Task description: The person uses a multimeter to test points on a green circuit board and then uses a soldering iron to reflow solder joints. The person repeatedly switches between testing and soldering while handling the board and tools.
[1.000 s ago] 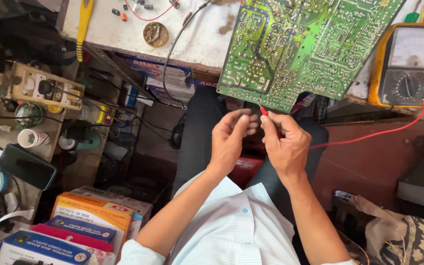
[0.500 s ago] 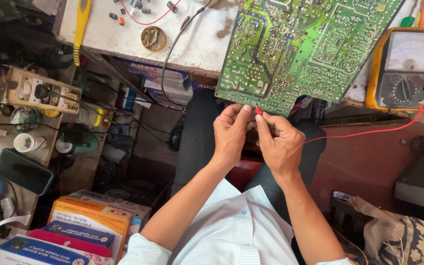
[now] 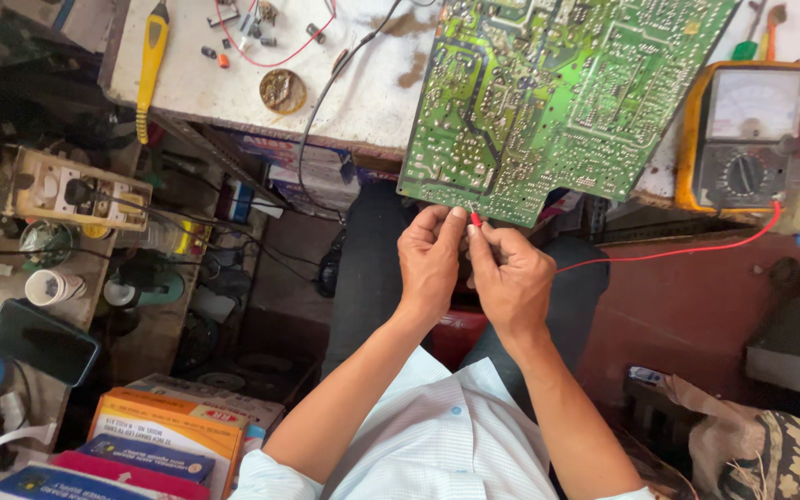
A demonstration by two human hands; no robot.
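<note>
Two hands meet just below the near edge of a green circuit board (image 3: 557, 93), which lies solder side up and overhangs the front edge of a white workbench (image 3: 363, 93). The left hand (image 3: 430, 264) and the right hand (image 3: 511, 282) are closed, fingertips pressed together, pinching a small red probe tip (image 3: 475, 220) that sits right at the board's lower edge. A thin red lead (image 3: 678, 252) runs from the right hand rightward and up to an analog multimeter (image 3: 743, 139) in an orange casing, standing on the bench just right of the board and touching or nearly touching its right edge.

Open room: the space directly below the board edge, over the person's lap, is occupied only by the hands. To the left of the hands a dark gap extends under the bench.

Bench surface left of the board: a black cable (image 3: 326, 102) crosses toward the front edge; a round brown tin (image 3: 282, 91) lies near it; a yellow-handled tool (image 3: 151, 56) lies near the left edge of the bench.

Far left, a lower shelf carries a beige socket board (image 3: 76, 190) and a dark phone (image 3: 37, 343). Stacked coloured boxes (image 3: 159, 435) sit beside the left forearm.
</note>
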